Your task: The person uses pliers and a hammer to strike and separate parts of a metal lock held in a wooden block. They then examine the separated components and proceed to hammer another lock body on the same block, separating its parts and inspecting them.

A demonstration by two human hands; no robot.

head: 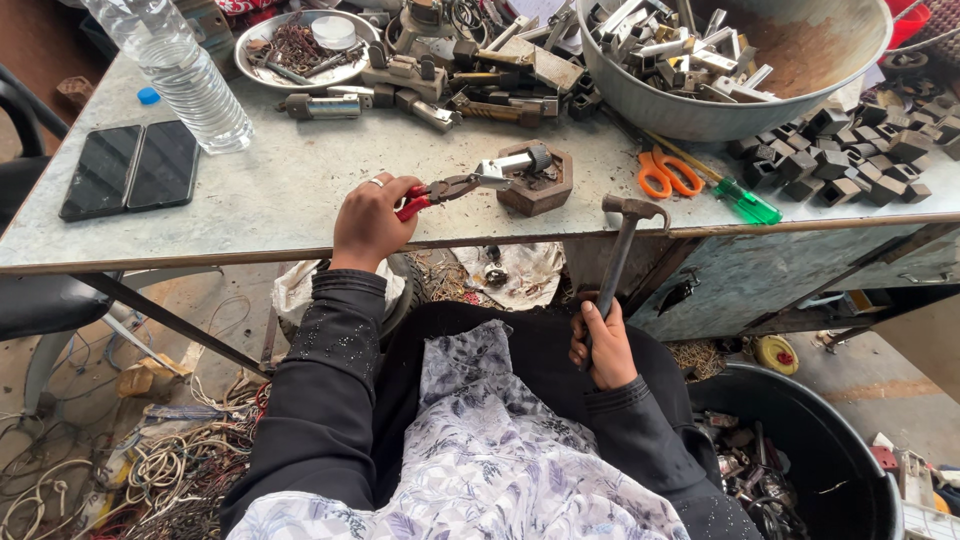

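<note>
A grey metal tabletop stands on a dusty concrete floor in soft daylight. A black chair sits on the left. Tangled wires lie on the floor beside it.

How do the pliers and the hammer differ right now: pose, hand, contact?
The pliers lie level over the table in the left hand, nose on a metal part atop the block; the hammer stands upright in the right hand, head at the table edge, touching nothing. Pliers' handles are red; the hammer's is dark. Both are gripped.

Scrap-dismantling workshop: metal bench, basin of metal parts, wire tangles on floor.
</note>
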